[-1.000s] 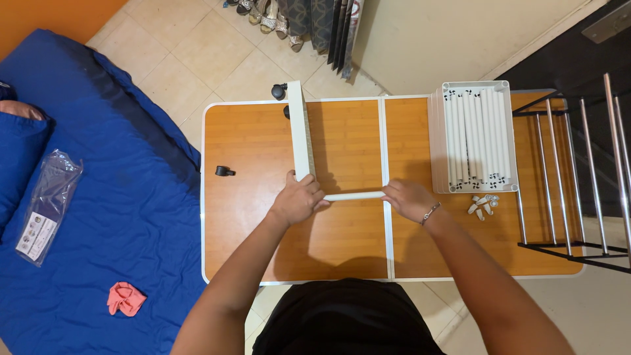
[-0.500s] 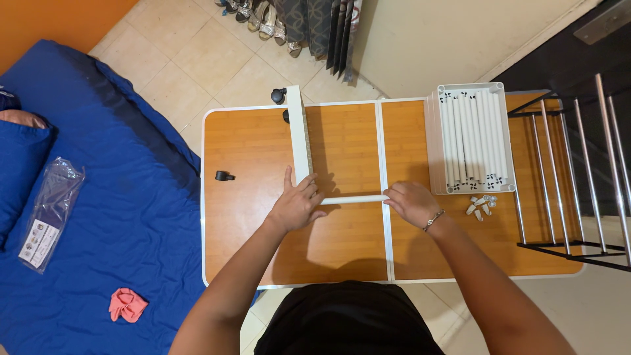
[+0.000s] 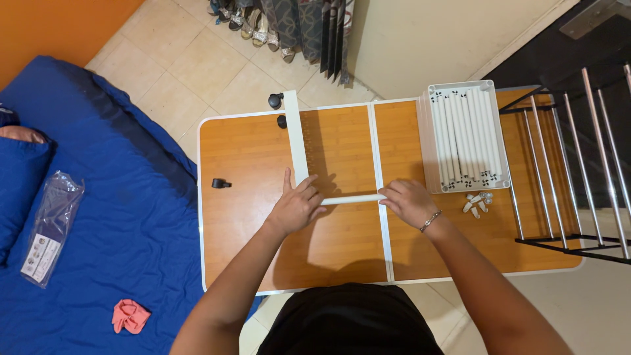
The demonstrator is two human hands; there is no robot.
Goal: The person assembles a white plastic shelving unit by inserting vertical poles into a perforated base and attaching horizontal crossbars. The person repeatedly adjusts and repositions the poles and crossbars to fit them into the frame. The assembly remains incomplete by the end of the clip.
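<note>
Head view, looking straight down.

Item: short white plastic tube (image 3: pixel 353 198), lying crosswise on an orange wood-grain folding table with white edging (image 3: pixel 250 230), near the table's centre. Its left end meets the lower end of a long white flat rail (image 3: pixel 296 139), which runs toward 12 o'clock and carries two black caster wheels (image 3: pixel 275 100) at its far end.

Left hand (image 3: pixel 294 207): laid flat at the joint of tube and rail, fingers spread and pressing down, not clenched.

Right hand (image 3: pixel 408 200): at 3 o'clock of the tube, fingers curled about the tube's right end in a light grasp; a thin bracelet (image 3: pixel 430 221) at the wrist.

At 2 o'clock: white tray stacked with white tubes (image 3: pixel 465 135). Just below it, small white plastic connectors (image 3: pixel 478 202), number unclear at this size. At 9 o'clock of the hands: small black clip (image 3: pixel 221 183).

At 3 o'clock beyond the table: black metal rack with silver bars (image 3: pixel 572 164).

At 9 o'clock on the floor: blue mattress (image 3: pixel 112 230) bearing a clear plastic bag (image 3: pixel 51 223) and a pink cloth scrap (image 3: pixel 130 315).
</note>
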